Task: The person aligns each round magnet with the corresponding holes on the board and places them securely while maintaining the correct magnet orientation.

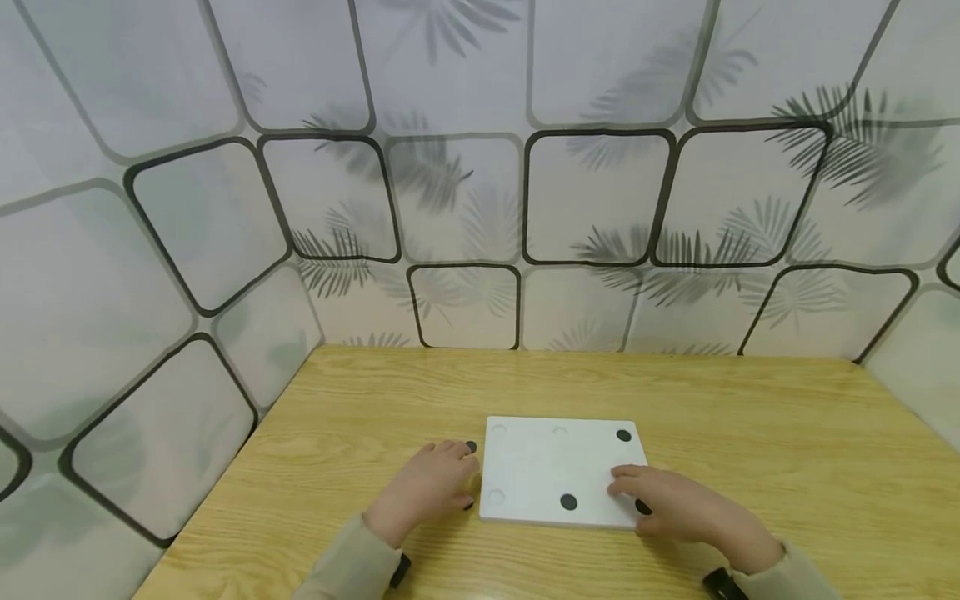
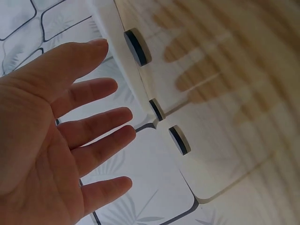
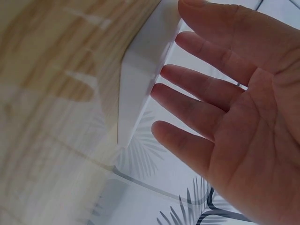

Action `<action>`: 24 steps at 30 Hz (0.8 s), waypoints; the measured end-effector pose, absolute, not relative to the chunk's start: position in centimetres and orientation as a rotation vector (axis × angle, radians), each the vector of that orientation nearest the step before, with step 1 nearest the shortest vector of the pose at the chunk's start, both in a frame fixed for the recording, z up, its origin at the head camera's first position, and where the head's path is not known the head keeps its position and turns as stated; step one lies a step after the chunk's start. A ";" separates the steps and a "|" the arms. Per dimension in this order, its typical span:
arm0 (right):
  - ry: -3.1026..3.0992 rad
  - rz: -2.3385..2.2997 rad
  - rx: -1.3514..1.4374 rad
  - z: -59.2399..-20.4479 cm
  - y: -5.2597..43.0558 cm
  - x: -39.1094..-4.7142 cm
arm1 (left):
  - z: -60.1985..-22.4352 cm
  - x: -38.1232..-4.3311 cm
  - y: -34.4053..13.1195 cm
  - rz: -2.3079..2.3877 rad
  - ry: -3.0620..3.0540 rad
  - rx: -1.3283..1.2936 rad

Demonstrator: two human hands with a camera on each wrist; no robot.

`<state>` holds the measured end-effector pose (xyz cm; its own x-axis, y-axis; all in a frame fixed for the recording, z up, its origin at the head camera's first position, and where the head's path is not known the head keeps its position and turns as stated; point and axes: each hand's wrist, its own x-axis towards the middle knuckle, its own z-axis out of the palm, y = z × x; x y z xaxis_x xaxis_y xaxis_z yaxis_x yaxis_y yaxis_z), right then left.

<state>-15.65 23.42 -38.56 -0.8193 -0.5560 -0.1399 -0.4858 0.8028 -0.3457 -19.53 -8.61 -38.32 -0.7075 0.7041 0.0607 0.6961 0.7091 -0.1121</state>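
Note:
A white rectangular board [image 1: 536, 467] lies on the table with three black discs on it: one at the far right [image 1: 624, 435], one at the near middle [image 1: 568, 502], one at the near right [image 1: 643, 507], partly covered by my right hand [image 1: 678, 504]. Shallow round recesses show at the board's left and far middle. To the left of the board, my left hand [image 1: 429, 487] hovers with fingers spread and holds nothing. Three loose black discs stand out in the left wrist view, the nearest beside my thumb [image 2: 136, 47]. My right hand's fingers [image 3: 187, 103] extend over the board's right edge, holding nothing.
The wood-grain table [image 1: 390, 392] extends around the board. Patterned fabric [image 1: 465, 200] with dark rounded squares and leaf prints rises behind the table and along its sides. Each wrist carries a dark strap under a beige sleeve [image 1: 348, 562].

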 end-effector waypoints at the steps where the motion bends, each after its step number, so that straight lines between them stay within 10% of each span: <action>1: 2.754 -0.441 -0.804 -38.6 23.4 -15.6 | -38.3 -19.6 -8.5 0.131 -2.820 -1.155; 24: 2.743 -0.455 -0.795 -38.4 23.3 -15.6 | -38.7 -19.6 -8.1 0.257 -2.901 -1.201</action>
